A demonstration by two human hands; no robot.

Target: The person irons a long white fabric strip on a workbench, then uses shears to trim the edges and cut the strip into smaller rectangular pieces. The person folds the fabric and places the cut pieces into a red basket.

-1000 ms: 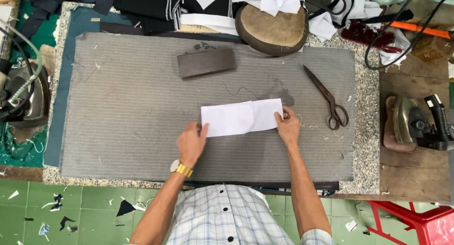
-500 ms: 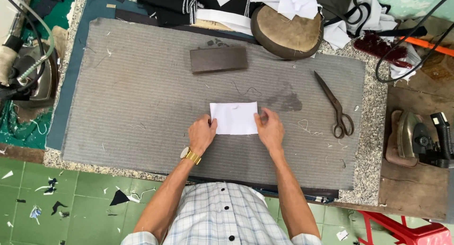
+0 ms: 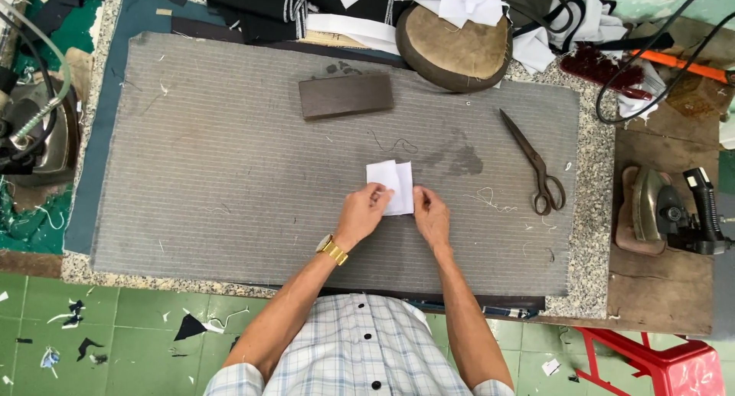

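1. Grey ribbed padding [image 3: 230, 174] covers most of the bench, which stands over a green tiled floor [image 3: 115, 327] strewn with fabric scraps.
2. Near the middle of the padding, slightly toward its front edge, lies a small folded white fabric piece [image 3: 390, 183].
3. At the piece's lower left, the left hand [image 3: 361, 214], with a gold watch [image 3: 331, 250] on its wrist, has its fingertips curled together, pinching the edge.
4. On the other side, the right hand [image 3: 431, 215] rests on the padding touching the piece's lower right edge, fingers close together; whether they grip the fabric cannot be told.
5. Toward the back edge lies a dark rectangular block [image 3: 346, 96], well apart from the hands.
6. Black scissors [image 3: 536, 165] lie closed toward the right edge.
7. A round brown pad [image 3: 455, 48] sits at the back edge among dark and white cloth.
8. An iron [image 3: 662, 208] rests on the wooden stand beyond the right edge.
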